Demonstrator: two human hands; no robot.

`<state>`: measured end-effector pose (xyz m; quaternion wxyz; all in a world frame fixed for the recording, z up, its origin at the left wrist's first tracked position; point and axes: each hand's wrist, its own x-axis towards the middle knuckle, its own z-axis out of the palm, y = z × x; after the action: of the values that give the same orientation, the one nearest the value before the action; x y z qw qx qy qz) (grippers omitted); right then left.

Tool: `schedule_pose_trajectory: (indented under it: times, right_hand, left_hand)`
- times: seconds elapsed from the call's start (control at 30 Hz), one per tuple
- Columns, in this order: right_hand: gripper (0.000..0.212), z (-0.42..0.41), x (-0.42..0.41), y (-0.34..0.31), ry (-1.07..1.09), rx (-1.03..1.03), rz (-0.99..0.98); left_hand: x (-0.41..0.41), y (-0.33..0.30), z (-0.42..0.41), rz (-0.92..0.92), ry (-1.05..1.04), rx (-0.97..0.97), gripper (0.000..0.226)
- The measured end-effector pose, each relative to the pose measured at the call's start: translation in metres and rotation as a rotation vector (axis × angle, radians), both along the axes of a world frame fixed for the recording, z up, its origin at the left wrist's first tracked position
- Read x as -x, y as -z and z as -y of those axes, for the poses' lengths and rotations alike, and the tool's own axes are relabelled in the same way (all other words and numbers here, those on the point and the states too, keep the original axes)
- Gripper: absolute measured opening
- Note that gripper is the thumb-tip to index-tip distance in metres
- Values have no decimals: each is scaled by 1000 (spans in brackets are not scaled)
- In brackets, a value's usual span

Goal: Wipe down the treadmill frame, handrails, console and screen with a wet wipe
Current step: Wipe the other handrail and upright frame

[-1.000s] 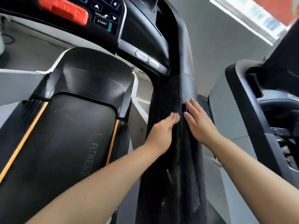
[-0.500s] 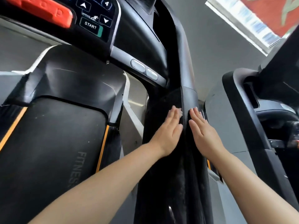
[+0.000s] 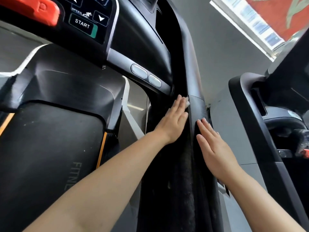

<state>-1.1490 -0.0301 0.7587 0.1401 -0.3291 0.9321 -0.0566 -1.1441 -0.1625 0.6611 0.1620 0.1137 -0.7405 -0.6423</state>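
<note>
I'm in a gym: my treadmill's console (image 3: 87, 22) sits at eleven o'clock, a second machine (image 3: 250, 123) at three o'clock.

There are two hands, the left hand (image 3: 172, 122) and the right hand (image 3: 215, 148). There is one white wet wipe (image 3: 187, 101). There are two treadmills, one in front (image 3: 195, 104) and one at the right (image 3: 247, 114). There are two oval buttons (image 3: 146, 75). There is one red button (image 3: 38, 10).

Daylight floods from the window (image 3: 254, 22) upper right — black surfaces stay dim, edges bend with wide-angle distortion.
</note>
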Motion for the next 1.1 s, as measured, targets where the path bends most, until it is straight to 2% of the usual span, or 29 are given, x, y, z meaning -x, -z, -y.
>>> schedule_pose_trajectory:
  times: [0.23, 0.4, 0.47, 0.6, 0.7, 0.73, 0.87, 0.93, 1.0, 1.1]
  right_hand:
    - [46, 20, 7, -8, 36, -27, -49]
    - [48, 21, 3, -6, 48, -12, -53]
    - [48, 21, 3, -6, 47, -6, -46]
    - [48, 21, 3, -5, 47, 7, -34]
    - [48, 21, 3, -4, 42, 3, -48]
    - [49, 22, 2, -4, 38, 4, -56]
    - [50, 23, 2, -5, 50, 22, -67]
    - [49, 23, 2, -5, 55, 23, -68]
    - [48, 23, 2, -4, 51, 19, -73]
    - [48, 22, 4, -3, 48, 17, -70]
  left_hand:
    - [-28, 26, -13, 77, -15, -210, 50]
    - [3, 1, -3, -41, -5, 8, 54]
    - [22, 3, 14, -13, -16, 51, 57]
    - [3, 31, 11, 91, -18, -39, 51]
    - [-28, 38, -16, 99, -27, -123, 51]
    - [-31, 30, -21, 69, -25, -112, 51]
    - [-16, -11, -20, -72, 9, 148, 68]
    - [-8, -4, -14, -87, -14, 188, 67]
    - [-2, 24, -5, -46, -47, 65, 58]
    - [-7, 70, 5, 170, -61, -254, 48]
